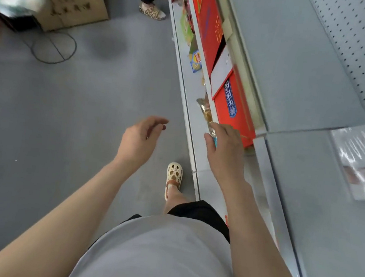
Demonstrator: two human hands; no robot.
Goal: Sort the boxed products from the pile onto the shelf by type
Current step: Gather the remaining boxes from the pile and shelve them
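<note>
Red boxes (234, 112) stand on the shelf (298, 67); with the right hand (224, 143) gripping a crinkly packet (212, 130) at the lower ledge and the left hand (143, 134) hanging relaxed and empty, seat the item squarely among its type.

Cardboard carton (73, 0) on grey floor (66, 113) top left, wire stand (54, 47) beside it, bystander's patterned shoe (151, 11) nr shelf base, cream clog (174, 178) below.
</note>
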